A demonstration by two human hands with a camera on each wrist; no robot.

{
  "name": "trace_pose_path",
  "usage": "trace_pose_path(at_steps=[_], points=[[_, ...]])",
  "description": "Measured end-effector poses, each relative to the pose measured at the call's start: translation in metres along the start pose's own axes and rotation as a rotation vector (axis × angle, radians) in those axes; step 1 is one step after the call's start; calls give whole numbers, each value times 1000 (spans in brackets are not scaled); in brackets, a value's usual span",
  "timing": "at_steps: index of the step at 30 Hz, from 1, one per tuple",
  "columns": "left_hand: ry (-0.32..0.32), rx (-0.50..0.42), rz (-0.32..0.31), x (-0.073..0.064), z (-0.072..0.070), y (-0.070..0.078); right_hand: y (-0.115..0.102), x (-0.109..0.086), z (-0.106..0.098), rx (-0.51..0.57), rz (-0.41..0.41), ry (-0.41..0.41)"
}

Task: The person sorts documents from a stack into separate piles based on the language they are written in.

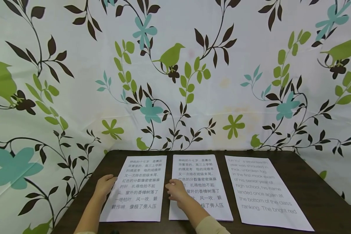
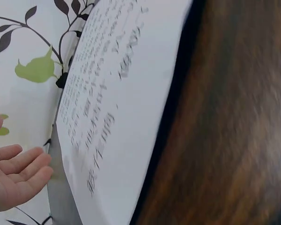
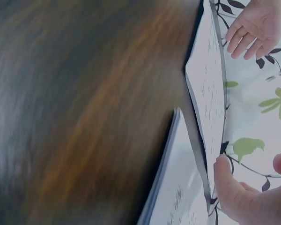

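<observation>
My left hand [image 1: 105, 185] hovers at the left edge of the left sheet of paper [image 1: 140, 188], which carries printed Chinese text. Its fingers are loosely extended and hold nothing, as the left wrist view shows of the left hand [image 2: 18, 180]. Over the left side of the middle paper stack [image 1: 200, 191], also printed in Chinese, is my right hand [image 1: 177, 192], covering some characters. The right wrist view shows the right hand [image 3: 248, 199] with relaxed fingers, apart from the stack [image 3: 173, 201], whose layered edge is visible.
A third paper [image 1: 266, 191], printed in English, lies at the right, slightly askew. All the papers rest on a dark brown wooden table [image 1: 318, 195]. Behind it hangs a white cloth [image 1: 210, 91] patterned with birds, leaves and flowers.
</observation>
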State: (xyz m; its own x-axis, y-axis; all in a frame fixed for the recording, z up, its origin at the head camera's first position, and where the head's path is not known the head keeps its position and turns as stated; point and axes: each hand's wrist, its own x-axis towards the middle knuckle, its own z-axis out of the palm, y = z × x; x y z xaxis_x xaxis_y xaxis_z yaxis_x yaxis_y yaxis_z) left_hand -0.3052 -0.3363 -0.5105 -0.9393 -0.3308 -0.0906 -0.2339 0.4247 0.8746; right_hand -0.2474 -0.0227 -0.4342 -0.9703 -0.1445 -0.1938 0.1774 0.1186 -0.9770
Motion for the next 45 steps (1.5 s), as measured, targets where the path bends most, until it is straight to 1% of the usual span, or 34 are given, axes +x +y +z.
trace_pose_path(at_steps=[3,7,14,18,24,28,29,30,33,36,37,39,41,44,45], points=[[-7,-39,-20,4,5,4,-6,-3,-8,16,5,2],[1,-58,-42,2,12,8,-8,-4,-15,8,6,-2],[-4,-47,-26,-1,27,12,-9,-5,-31,-9,11,-14],[-13,-55,-30,-2,36,17,-13,-6,-41,-38,15,11],[-16,-84,-35,-2,55,31,-14,-4,-57,-62,12,44],[-52,-126,-25,-7,68,45,-12,-4,-68,-71,13,63],[-63,-132,-22,-10,71,51,-12,-3,-71,-75,10,68],[-78,-139,-25,-17,73,60,-11,-3,-74,-75,7,72],[-112,-155,-23,-44,73,91,-8,-1,-80,-70,3,95],[-131,-156,-14,-68,72,115,-5,-1,-84,-66,6,114],[-138,-153,-3,-72,72,118,-5,-1,-85,-67,8,122],[-140,-146,-10,-76,74,123,-4,-1,-88,-80,12,136],[-151,-135,-6,-78,78,125,-3,-1,-91,-97,14,151],[-173,-142,-10,-78,84,128,-2,-1,-99,-102,20,174],[-185,-149,-1,-78,86,128,-1,-1,-102,-103,17,175]])
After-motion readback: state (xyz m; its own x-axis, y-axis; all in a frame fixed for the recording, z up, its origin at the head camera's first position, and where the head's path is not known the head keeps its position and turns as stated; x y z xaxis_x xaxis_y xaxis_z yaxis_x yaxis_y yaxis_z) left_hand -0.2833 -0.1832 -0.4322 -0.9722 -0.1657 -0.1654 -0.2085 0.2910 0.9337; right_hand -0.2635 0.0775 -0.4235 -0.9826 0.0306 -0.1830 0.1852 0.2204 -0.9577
